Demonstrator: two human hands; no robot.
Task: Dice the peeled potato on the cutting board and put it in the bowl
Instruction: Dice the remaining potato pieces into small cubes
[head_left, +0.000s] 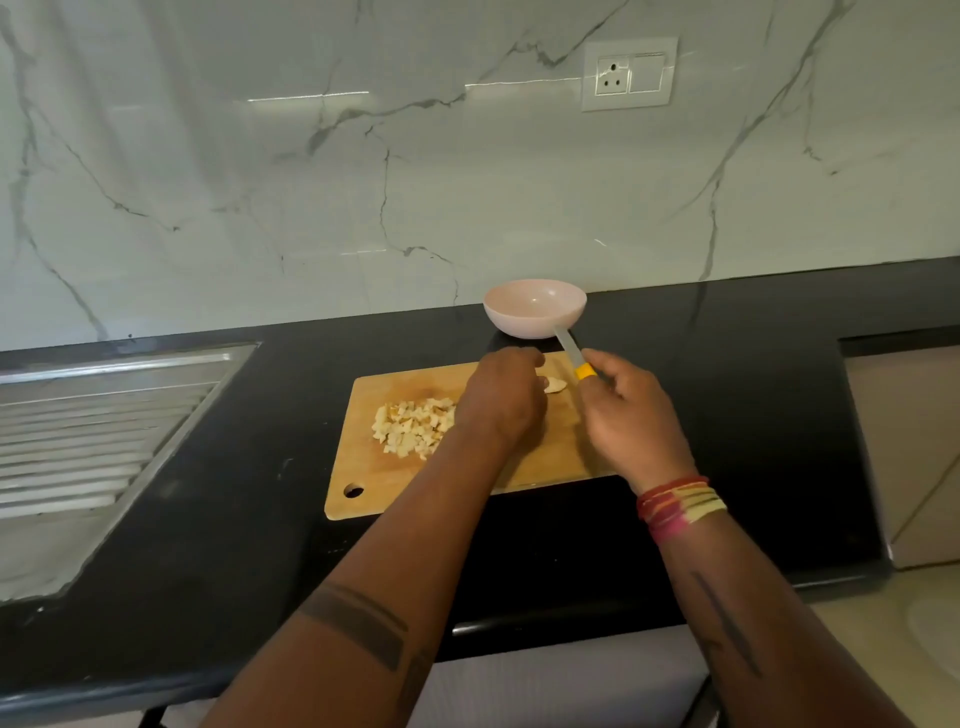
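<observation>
Lighting: soft, even, moderately bright, with a cool cast. Glare: thin horizontal streaks of reflected light on the glossy marble wall; a faint sheen on the black surface and a bright glint along its front edge. Shadows: weak and diffuse under the hands on the cutting board. Sharpness: slightly soft overall, with compression smearing. Distortion: wide-angle bowing of the surface's back edge towards the frame's sides.
</observation>
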